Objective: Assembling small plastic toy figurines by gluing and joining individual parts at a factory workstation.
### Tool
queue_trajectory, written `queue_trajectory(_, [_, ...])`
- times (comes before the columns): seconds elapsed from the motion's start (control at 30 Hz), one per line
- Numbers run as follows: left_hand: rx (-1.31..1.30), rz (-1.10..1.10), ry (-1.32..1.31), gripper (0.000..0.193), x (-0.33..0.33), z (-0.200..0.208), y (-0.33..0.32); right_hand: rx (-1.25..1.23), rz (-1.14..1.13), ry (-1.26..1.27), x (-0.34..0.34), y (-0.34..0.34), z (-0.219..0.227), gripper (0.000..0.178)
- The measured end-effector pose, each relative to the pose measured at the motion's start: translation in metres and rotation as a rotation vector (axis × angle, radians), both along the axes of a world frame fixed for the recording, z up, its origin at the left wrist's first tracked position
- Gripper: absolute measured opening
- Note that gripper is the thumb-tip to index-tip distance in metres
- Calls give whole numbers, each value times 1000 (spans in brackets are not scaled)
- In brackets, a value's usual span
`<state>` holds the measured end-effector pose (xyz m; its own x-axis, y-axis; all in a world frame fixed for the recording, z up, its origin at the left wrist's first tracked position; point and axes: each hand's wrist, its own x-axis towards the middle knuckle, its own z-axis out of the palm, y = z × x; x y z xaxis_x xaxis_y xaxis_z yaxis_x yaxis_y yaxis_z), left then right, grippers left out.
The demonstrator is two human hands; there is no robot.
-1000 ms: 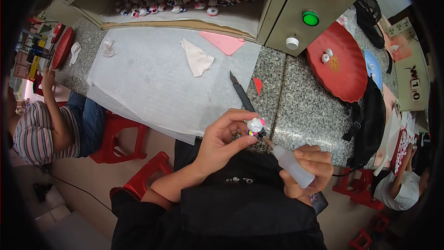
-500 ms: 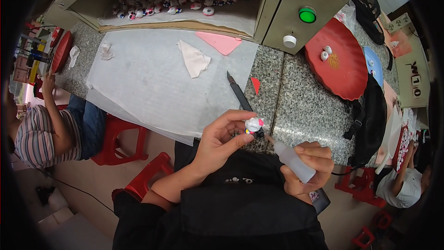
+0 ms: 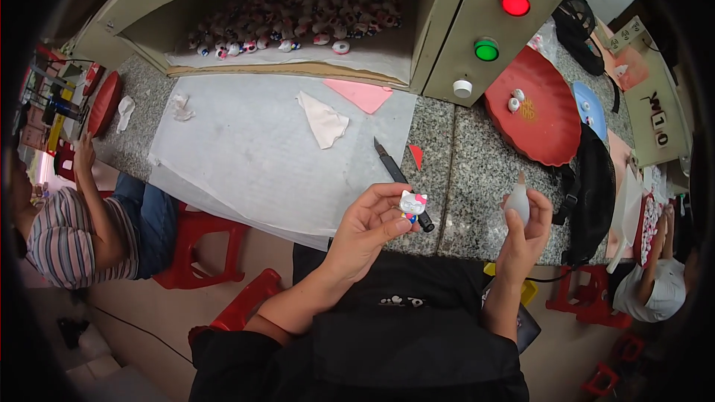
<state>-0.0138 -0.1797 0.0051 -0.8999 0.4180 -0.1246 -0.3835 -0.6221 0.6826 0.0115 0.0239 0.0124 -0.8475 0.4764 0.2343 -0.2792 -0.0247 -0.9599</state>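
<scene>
The left hand pinches a small white figurine over the near edge of the stone bench. The right hand grips a small squeeze bottle upright, apart from it. A knife lies just beyond; farther off sits a red tray.
</scene>
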Motion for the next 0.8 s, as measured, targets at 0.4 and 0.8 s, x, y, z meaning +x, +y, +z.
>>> queue_trajectory(0.4, [129,-210,-32,37,-17,13,-8,143,-121,-111,9,-9,18,28])
queue_trajectory(0.8, [-59,-203,138,37,-11,18,19,-121,-210,368,38,-17,52,30])
